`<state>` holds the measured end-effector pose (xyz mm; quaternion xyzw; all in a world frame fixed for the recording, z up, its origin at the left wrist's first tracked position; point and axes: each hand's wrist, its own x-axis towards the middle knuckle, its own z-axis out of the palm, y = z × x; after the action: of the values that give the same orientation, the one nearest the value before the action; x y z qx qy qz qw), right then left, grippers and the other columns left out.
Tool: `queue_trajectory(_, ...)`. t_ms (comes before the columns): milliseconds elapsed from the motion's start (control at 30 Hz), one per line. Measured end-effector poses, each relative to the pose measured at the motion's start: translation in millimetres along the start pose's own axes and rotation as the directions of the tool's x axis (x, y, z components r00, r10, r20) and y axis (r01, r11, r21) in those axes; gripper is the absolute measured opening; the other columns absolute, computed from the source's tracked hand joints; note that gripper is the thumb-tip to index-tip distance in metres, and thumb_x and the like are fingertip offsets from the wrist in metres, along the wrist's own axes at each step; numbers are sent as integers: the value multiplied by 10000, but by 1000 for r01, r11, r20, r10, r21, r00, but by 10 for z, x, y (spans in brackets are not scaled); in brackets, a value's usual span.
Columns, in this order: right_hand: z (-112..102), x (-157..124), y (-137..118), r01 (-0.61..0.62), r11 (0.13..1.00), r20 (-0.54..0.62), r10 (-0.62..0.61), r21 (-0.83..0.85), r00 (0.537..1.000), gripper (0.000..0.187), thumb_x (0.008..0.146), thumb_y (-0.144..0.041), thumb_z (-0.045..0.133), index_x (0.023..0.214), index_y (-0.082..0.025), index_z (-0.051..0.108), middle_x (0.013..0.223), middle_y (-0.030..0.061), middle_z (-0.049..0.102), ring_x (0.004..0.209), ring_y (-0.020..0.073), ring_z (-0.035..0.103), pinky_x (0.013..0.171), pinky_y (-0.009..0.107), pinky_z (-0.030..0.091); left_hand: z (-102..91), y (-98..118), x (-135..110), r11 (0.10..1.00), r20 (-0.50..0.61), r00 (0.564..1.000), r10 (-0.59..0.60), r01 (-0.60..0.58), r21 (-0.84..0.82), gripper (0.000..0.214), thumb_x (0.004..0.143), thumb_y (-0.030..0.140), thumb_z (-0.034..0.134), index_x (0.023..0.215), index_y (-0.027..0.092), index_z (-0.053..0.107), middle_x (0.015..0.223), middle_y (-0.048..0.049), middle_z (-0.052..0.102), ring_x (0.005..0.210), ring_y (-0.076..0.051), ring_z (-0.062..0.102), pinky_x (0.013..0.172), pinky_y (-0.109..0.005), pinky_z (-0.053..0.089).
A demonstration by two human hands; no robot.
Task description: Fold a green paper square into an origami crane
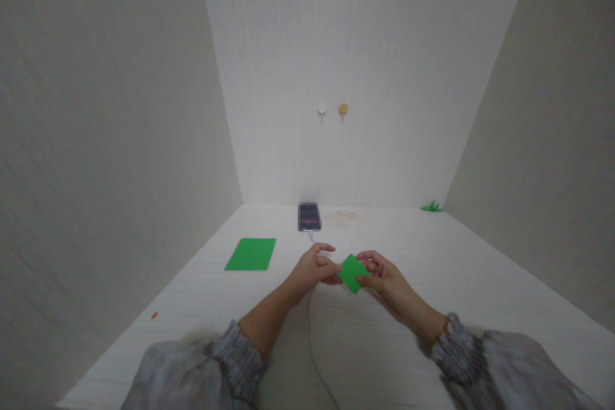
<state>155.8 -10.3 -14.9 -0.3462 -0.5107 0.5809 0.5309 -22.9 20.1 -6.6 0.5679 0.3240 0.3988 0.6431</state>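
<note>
A small green paper square [352,273] is held up between both hands above the white table [432,307]. My left hand [314,268] pinches its left corner with thumb and fingers closed. My right hand [382,274] pinches its right side, fingers curled round the edge. The paper is tilted like a diamond and looks folded smaller than the flat sheet nearby.
A flat green sheet [250,254] lies on the table at the left. A dark phone-like device [309,216] stands at the back with a thin cable [314,346] running toward me. A small green folded figure [432,207] sits in the back right corner. Two hooks [332,110] are on the rear wall.
</note>
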Motion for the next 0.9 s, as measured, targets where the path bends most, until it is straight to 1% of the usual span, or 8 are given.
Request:
queue_trajectory(67,12,-6,2,7,1000,15,-7,-14,1000,370,569,-160,709,865,-187,488,680,-16,610,632,142,580,599,275,428,24,-30,6,1000,45,999,-9,10,-18,517,559,243,710,957,154,391,586,18,610,534,-144,612,539,-251,463)
queue_trajectory(167,14,-12,11,6,1000,39,-5,-20,999,375,588,-172,703,890,-187,480,698,-10,612,635,140,581,607,279,432,43,-60,14,999,62,998,-3,6,-44,562,509,229,737,948,151,395,566,33,596,521,-149,609,540,-261,463)
queue_trajectory(433,19,-32,0,-10,1000,86,9,5,996,491,584,-184,704,1011,-205,464,730,-2,610,661,152,583,611,285,434,34,-68,25,1000,55,998,-17,19,-25,520,512,227,726,919,145,413,516,48,576,461,-148,591,514,-280,470)
queue_trajectory(533,21,-32,1,-26,1000,118,24,16,993,486,591,-183,698,1023,-202,477,734,0,607,653,144,578,594,272,429,29,-80,32,1000,56,998,-14,15,-12,496,513,218,719,903,146,421,504,52,570,449,-142,584,504,-274,467)
queue_trajectory(700,2,-10,18,-25,1000,109,26,-12,994,440,586,-184,702,983,-199,514,699,-13,588,614,127,560,546,246,420,36,-83,33,1000,43,999,-9,9,-3,479,511,193,705,895,144,423,483,64,556,426,-127,565,492,-269,465)
queue_trajectory(900,-25,1,48,-19,1000,122,19,-6,992,415,596,-192,700,961,-202,503,729,-7,591,636,129,564,565,252,427,34,-84,34,1000,42,999,-1,2,-16,464,515,167,689,894,145,423,487,62,561,433,-117,561,498,-262,467)
